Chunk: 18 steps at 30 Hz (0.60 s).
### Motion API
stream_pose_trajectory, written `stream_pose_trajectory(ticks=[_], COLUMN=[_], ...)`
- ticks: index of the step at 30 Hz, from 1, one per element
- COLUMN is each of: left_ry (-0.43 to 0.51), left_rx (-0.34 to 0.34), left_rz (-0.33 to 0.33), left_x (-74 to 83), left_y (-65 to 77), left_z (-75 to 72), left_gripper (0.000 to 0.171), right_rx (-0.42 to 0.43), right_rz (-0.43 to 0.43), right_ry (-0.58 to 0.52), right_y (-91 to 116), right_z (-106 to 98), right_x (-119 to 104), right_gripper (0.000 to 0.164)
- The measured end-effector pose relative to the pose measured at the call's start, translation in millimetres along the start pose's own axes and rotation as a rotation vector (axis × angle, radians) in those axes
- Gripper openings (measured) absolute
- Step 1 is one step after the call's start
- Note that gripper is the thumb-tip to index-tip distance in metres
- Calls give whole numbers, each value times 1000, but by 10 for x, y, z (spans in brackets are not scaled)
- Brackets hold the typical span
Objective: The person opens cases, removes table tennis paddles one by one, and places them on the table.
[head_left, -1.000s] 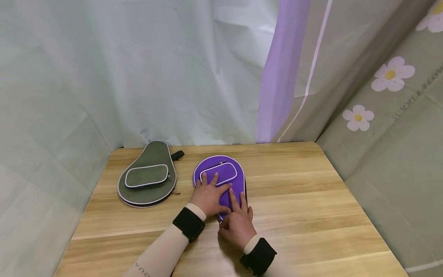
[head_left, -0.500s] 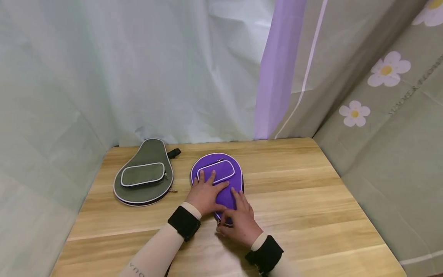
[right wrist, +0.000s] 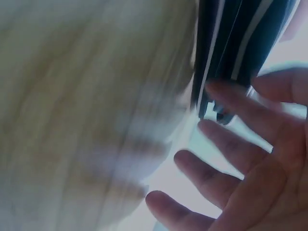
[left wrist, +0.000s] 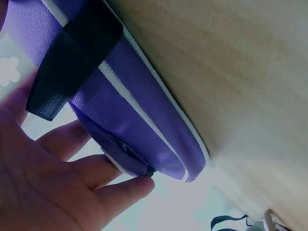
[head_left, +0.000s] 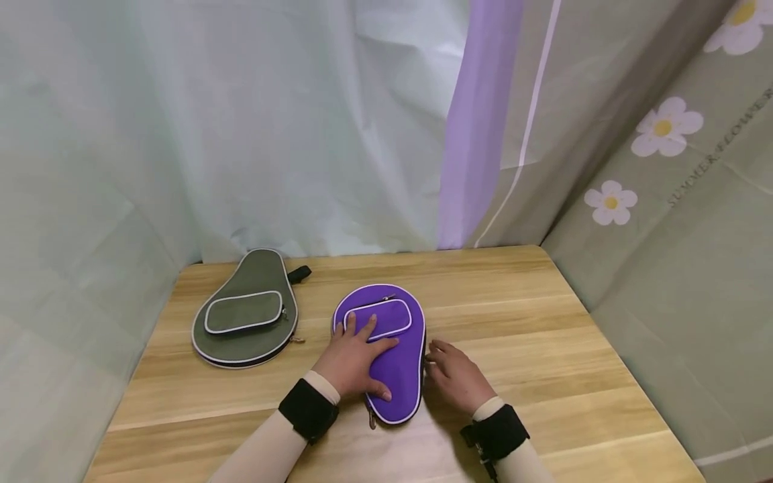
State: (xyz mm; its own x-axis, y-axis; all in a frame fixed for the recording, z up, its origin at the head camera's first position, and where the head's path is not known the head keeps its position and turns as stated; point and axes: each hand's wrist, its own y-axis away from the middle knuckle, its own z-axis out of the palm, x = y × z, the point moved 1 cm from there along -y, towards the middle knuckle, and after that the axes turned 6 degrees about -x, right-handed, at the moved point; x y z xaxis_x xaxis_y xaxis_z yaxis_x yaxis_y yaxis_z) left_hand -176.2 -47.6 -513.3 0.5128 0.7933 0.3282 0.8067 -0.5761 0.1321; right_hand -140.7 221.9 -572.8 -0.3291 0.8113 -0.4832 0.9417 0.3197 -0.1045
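the fingers of the right hand (head_left: 457, 376) are loosely bent and hold nothing, just beside the right side of the purple case (head_left: 398, 376); whether the tips touch it i cannot tell. the fingers of the left hand (head_left: 352, 362) are spread over the case's left part, resting on it without gripping.

half a second ago the right hand was pinching at the narrow end, by the zip pull (head_left: 372, 419); now it has let go and shifted to the right side, and the pull hangs loose at that end. my reading is that the zip is left alone for the moment, with the left hand alone steadying the case.

the case lies flat, about midway between the table's (head_left: 543, 389) left and right edges, wide end toward the back edge. the left hand partly covers its front pocket (head_left: 392, 318). a grey-green case (head_left: 244, 315) lies near the back left corner (its black strap (head_left: 299, 274) sticking out to the right), well clear of both hands.
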Motion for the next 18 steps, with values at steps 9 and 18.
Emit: stream_pose_trajectory(ticks=[9, 18], left_ry=[42, -27], left_rx=[-14, -13], left_rz=[18, 22], left_x=[33, 126], left_y=[82, 103], left_z=[34, 22], left_gripper=[106, 105], right_rx=[53, -39], right_rz=[-119, -171], right_ry=[86, 87], right_y=[5, 11], right_z=[113, 8], right_x=[145, 125], right_gripper=[38, 34])
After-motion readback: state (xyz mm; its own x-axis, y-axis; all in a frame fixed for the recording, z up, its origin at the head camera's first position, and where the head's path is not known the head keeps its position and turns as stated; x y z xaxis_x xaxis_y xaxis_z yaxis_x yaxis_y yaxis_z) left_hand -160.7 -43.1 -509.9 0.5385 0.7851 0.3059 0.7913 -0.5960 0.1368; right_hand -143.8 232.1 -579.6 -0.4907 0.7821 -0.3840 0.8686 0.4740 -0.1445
